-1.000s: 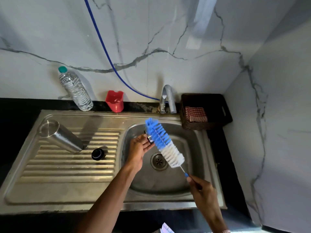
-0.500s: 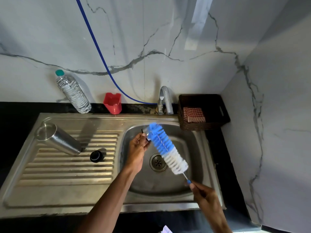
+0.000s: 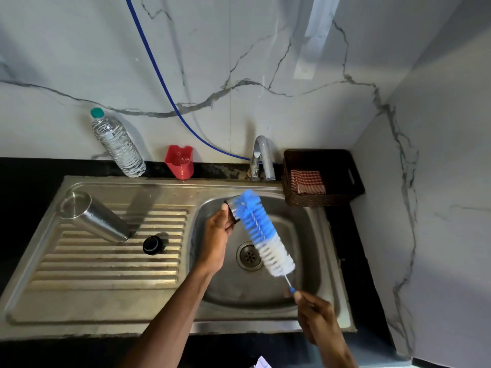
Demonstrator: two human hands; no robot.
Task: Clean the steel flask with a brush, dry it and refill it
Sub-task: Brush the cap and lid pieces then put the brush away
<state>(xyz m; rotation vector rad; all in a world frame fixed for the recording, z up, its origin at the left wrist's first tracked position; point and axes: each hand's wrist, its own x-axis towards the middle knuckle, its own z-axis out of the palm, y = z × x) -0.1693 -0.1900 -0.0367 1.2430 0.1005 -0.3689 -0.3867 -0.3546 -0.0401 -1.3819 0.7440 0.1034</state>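
The left hand (image 3: 216,235) fingers grip a steel cap (image 3: 231,208), right hand (image 3: 316,317) the brush (image 3: 263,235); basket (image 3: 318,201) holds checked cloth (image 3: 307,181).

We could read no words, numbers, brand marks or signs on anything in view. The plastic bottle (image 3: 118,144) showed only clear ribbed sides, with no print that we could make out. The scrap of white paper (image 3: 261,363) at the bottom edge was cut off by the frame and too small for us to tell whether it bore any lettering.
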